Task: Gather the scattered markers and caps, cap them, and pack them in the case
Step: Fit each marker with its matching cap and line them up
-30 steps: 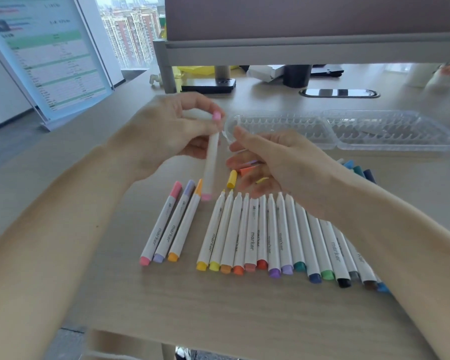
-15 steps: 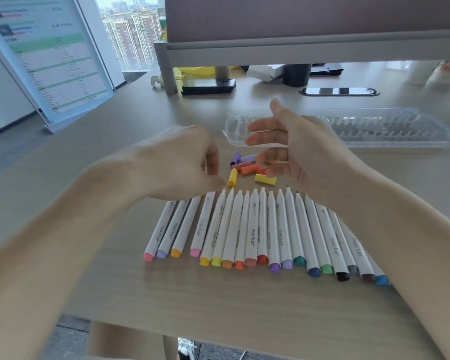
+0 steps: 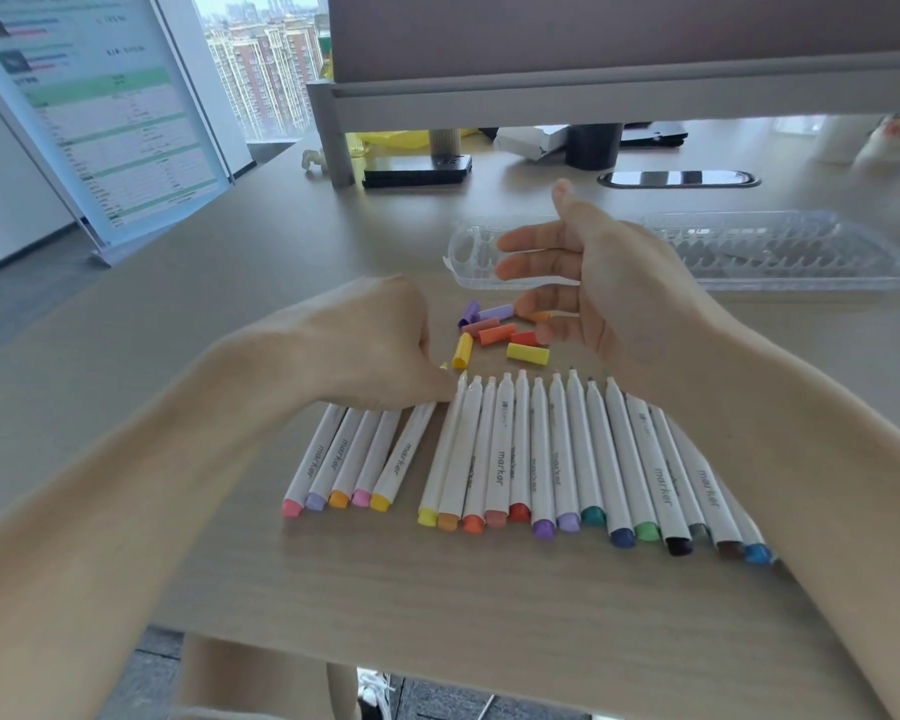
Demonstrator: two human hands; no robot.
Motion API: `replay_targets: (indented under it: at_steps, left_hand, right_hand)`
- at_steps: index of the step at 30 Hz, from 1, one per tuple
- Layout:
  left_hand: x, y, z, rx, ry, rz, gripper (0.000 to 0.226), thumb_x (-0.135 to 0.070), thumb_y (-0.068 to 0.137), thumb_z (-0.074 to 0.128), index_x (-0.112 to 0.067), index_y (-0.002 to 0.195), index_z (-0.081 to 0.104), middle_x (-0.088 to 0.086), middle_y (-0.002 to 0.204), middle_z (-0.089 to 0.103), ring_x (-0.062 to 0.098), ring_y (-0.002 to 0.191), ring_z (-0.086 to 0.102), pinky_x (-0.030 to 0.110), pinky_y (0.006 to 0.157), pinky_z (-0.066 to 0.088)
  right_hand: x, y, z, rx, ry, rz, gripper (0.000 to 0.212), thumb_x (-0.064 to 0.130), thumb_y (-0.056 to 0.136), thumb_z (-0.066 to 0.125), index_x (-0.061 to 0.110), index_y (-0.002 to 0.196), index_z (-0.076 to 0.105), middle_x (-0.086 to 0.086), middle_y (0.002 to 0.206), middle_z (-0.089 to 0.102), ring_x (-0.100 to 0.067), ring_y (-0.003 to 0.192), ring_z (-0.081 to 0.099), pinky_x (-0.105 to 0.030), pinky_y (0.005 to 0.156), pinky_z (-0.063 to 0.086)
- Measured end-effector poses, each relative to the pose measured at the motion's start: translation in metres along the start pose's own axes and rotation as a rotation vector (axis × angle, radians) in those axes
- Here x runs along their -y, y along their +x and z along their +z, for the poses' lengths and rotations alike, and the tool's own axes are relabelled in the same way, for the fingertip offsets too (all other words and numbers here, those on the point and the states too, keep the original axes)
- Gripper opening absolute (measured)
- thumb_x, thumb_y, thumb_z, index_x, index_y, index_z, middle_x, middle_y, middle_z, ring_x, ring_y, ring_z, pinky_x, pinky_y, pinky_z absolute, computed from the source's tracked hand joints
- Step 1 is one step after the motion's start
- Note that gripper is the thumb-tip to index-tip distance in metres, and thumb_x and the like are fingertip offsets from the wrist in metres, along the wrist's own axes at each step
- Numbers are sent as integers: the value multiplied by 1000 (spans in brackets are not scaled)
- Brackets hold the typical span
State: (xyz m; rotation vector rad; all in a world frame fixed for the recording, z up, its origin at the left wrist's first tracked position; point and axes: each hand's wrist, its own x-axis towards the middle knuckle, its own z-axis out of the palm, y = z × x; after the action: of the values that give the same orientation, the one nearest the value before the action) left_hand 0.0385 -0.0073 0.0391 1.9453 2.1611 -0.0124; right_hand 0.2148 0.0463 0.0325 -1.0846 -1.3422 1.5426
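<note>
My left hand (image 3: 380, 345) curls over the top of a yellow marker (image 3: 404, 459); I cannot tell if it grips. My right hand (image 3: 598, 293) hangs relaxed above loose caps (image 3: 494, 335).

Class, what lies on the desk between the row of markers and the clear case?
A small cluster of loose caps, partly behind the right hand, in the head view.

Leftmost markers (image 3: 352, 454), tops under left hand (image 3: 378, 345)
</note>
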Motion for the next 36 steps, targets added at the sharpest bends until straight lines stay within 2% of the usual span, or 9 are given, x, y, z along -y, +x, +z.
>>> replay_targets:
  at_steps: [3,7,11,16,21,25,29,34,36]
  left_hand:
    - [2,2,-7,-50,-137,1,63,-61,67,62,0,77,73,5,57,51,18,55,47,33,56,43]
    - [0,13,-17,-165,-473,-12,33,-34,87,73,-2,81,77,5,56,59,13,44,49,22,43,42]
    - [-4,25,-17,-206,-616,23,33,-28,88,72,3,80,75,5,55,59,14,47,50,21,41,40]
    - [-5,36,-6,-245,-706,109,36,-38,97,67,-8,79,73,0,53,58,9,44,49,21,46,44]
    - [6,43,18,-227,-453,117,39,-53,82,79,-16,70,72,-9,52,57,3,46,46,21,50,40]
    - [4,43,22,-205,-291,58,28,-43,80,84,-21,67,74,-17,44,60,0,46,54,20,53,43]
    - [5,40,19,-213,-239,85,24,-39,83,81,-23,67,74,-17,42,55,-8,42,51,10,39,31]
    - [12,36,17,-155,-277,137,23,-38,97,66,-21,82,71,0,68,67,1,43,51,18,43,42]
    - [15,34,15,-185,-366,129,24,-36,103,57,-16,93,68,3,82,65,4,55,58,23,48,48]
  right_hand:
    - [-1,0,-1,22,-27,18,49,49,106,46,9,104,75,-3,90,78,-14,58,65,-24,46,50]
    - [-6,-2,1,156,-156,73,28,35,102,59,11,110,72,-6,100,79,-15,70,67,-24,52,54]
    - [-9,-3,2,316,-275,71,18,25,98,68,13,111,72,-1,90,79,-12,72,64,-23,59,53]
    - [-12,3,-2,225,-301,41,18,24,100,67,10,109,73,-2,88,80,-6,63,65,-19,55,53]
    - [-12,7,-7,119,-276,42,18,22,102,63,8,101,74,-1,75,76,-7,58,62,-21,53,53]
    - [-13,7,-7,118,-298,54,19,24,103,61,10,102,74,4,68,74,-4,56,63,-20,55,53]
    - [-12,6,-7,122,-297,49,19,24,103,60,11,101,74,5,67,74,-3,56,62,-21,58,55]
    - [-13,6,-6,163,-324,54,19,25,104,59,12,106,73,1,78,78,-5,59,62,-21,59,56]
    - [-13,6,-6,184,-324,55,20,25,104,59,11,107,73,1,81,79,-5,60,62,-21,60,58]
